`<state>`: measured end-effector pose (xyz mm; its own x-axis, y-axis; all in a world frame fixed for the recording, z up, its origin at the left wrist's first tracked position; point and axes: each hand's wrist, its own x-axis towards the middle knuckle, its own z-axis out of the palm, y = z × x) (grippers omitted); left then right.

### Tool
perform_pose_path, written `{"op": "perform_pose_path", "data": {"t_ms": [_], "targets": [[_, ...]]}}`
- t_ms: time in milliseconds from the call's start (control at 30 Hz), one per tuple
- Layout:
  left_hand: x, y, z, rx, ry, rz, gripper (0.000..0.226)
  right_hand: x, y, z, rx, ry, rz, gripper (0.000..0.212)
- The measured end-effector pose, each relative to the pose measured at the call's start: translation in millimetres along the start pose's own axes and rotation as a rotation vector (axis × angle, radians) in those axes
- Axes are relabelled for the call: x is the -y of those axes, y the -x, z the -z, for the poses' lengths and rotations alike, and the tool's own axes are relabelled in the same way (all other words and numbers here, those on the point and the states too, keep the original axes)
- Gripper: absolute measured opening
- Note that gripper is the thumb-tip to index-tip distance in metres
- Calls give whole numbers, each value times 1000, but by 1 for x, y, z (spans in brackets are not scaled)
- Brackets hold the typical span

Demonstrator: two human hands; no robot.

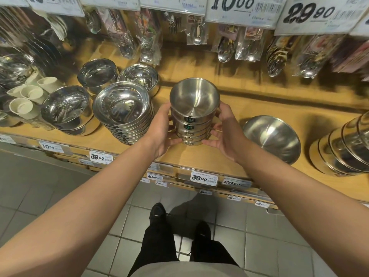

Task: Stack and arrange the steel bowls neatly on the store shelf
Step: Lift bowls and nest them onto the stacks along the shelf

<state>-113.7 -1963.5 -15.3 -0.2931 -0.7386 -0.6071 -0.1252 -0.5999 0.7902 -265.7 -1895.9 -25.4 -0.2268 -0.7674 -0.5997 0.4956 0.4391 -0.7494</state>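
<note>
Head view: we find a stack of brushed steel bowls (pixel 192 114) standing upright on the wooden shelf (pixel 259 108), near its front edge, between a taller stack of polished bowls (pixel 123 111) on its left and a single tilted bowl (pixel 272 137) on its right. Our left hand (pixel 162 130) and right hand (pixel 224 129) clasp the stack from opposite sides, fingers curled against the lower bowls, thumbs higher up. The stack appears straight, labels facing us. We judge the step to be seating and squaring it. We recommend even pressure from both sides, keeping the base flat, and sliding, not lifting, so that the nested bowls do not tip towards the neighbouring stack.
</note>
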Motion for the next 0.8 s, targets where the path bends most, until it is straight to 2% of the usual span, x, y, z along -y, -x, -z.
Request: {"op": "perform_pose_path", "data": {"t_ms": [67, 133, 200, 300, 367, 433, 500, 567, 633, 667, 733, 800], "targets": [[2, 0, 2, -4, 22, 25, 61, 0, 1, 2, -16, 1, -5, 33], [10, 3, 4, -42, 50, 68, 64, -3, 4, 8, -55, 7, -23, 56], [25, 11, 5, -82, 52, 112, 57, -6, 14, 17, -105, 32, -36, 62], [48, 28, 0, -63, -49, 150, 36, -4, 39, 40, -183, 53, -14, 31], [58, 39, -9, -17, -152, 150, 23, 0, 57, 65, -236, 128, 78, 16], [62, 48, -22, 32, -220, 127, 14, 5, 77, 95, -333, 258, 200, 20], [60, 53, -39, 86, -298, 76, 15, 5, 94, 127, -464, 343, 280, 24], [54, 56, -60, 115, -384, 13, 16, -1, 101, 155, -593, 411, 298, 19], [46, 59, -83, 113, -403, -29, 7, -10, 100, 174, -686, 452, 243, 5], [40, 61, -95, 113, -407, -53, 5, -14, 97, 178, -690, 475, 193, 11], [34, 59, -115, 114, -424, -79, 30, -20, 91, 181, -621, 490, 107, 50], [34, 50, -130, 104, -410, -95, 44, -22, 87, 179, -559, 497, 88, 62]]}}
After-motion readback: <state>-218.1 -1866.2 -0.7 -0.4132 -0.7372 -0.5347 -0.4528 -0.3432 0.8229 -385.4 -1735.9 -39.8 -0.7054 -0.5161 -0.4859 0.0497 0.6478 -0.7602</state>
